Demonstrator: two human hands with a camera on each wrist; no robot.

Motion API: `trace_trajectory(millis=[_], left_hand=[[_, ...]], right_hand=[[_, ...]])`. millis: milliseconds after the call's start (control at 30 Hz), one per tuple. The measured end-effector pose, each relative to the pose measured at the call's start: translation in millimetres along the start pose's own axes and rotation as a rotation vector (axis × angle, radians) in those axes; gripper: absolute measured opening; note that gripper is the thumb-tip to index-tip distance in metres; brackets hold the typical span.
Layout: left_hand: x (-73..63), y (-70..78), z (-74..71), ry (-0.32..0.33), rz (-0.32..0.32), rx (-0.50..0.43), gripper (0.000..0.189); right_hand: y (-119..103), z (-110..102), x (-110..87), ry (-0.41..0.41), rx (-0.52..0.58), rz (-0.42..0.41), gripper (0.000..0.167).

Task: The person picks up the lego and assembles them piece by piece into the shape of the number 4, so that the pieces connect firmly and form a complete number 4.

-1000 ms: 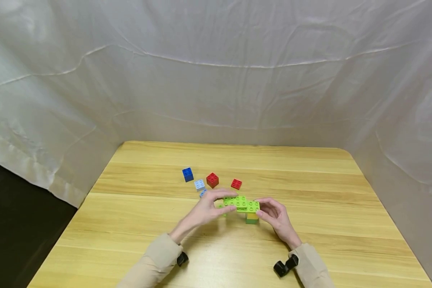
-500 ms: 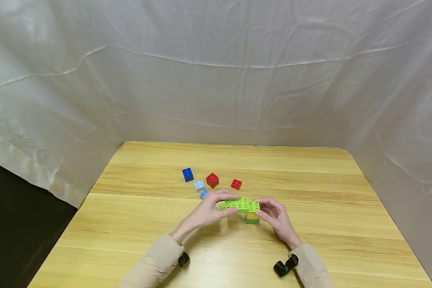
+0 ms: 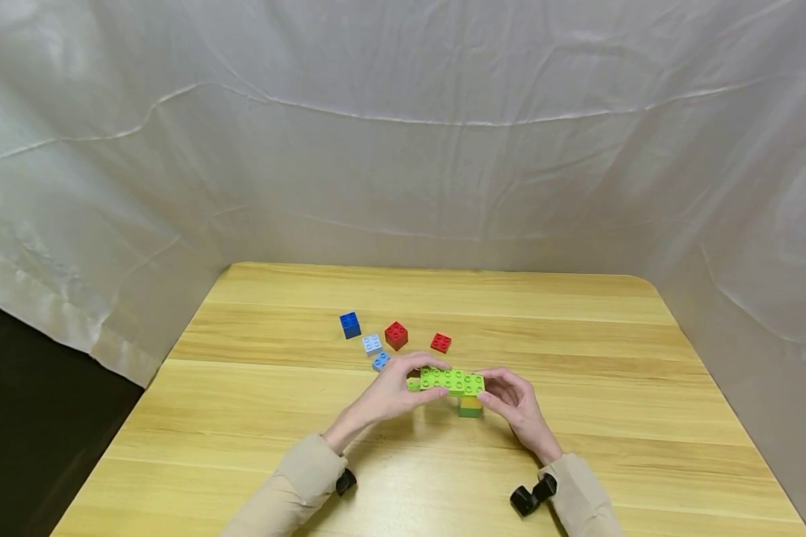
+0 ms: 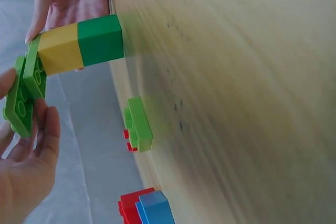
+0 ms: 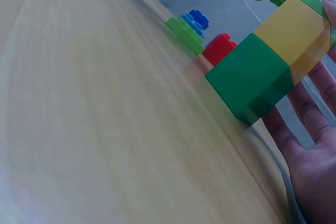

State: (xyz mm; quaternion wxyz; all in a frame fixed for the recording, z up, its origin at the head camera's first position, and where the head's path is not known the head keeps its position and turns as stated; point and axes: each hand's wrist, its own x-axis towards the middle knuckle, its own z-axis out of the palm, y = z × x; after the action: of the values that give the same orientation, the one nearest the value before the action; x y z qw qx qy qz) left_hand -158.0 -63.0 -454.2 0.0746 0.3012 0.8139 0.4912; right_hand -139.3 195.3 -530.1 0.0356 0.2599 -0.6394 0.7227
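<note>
My left hand point(image 3: 383, 388) pinches a lime green toy brick plate point(image 4: 20, 103) between thumb and fingers. That plate overlaps the top of a second lime plate point(image 4: 34, 72), which caps a stack with a yellow brick point(image 4: 60, 49) in the middle and a dark green brick point(image 4: 101, 39) at the bottom. At the stack's right side, my right hand point(image 3: 519, 406) grips the second plate's end with thumb and fingers. The stack stands upright on the table. Under my left hand sits a loose lime brick point(image 4: 139, 124), partly covered in the head view.
Beyond my left hand lie a dark blue brick point(image 3: 351, 326), a pale blue brick point(image 3: 372, 344), a mid-blue brick point(image 3: 380, 362) and a red brick point(image 3: 396, 336). A flat red brick point(image 3: 441, 343) lies behind the stack. Grey cloth point(image 3: 443, 186) hangs around the wooden table point(image 3: 611, 358).
My left hand has shifted slightly right and levelled its lime plate over the second plate's studs. The right hand and the stack have stayed put.
</note>
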Motion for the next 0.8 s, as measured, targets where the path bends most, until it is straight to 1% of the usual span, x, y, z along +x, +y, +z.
trace_trajectory(millis=[100, 233, 500, 633, 800], left_hand=[[1.2, 0.1, 2.2, 0.015, -0.008, -0.022, 0.035], [2.5, 0.0, 3.6, 0.017, -0.03, -0.048, 0.035], [2.0, -1.6, 1.7, -0.017, -0.003, -0.027, 0.036], [2.5, -1.7, 1.4, -0.028, -0.012, -0.033, 0.037], [3.5, -1.6, 2.9, -0.021, -0.034, -0.057, 0.036]], right_hand=[[0.4, -0.2, -0.3, -0.001, 0.004, -0.001, 0.031], [0.5, -0.4, -0.5, -0.003, 0.004, 0.003, 0.031], [0.5, -0.2, -0.5, 0.002, 0.001, 0.018, 0.031], [0.9, -0.4, -0.3, -0.001, -0.003, 0.015, 0.031], [0.6, -0.6, -0.1, -0.005, -0.007, 0.015, 0.031]])
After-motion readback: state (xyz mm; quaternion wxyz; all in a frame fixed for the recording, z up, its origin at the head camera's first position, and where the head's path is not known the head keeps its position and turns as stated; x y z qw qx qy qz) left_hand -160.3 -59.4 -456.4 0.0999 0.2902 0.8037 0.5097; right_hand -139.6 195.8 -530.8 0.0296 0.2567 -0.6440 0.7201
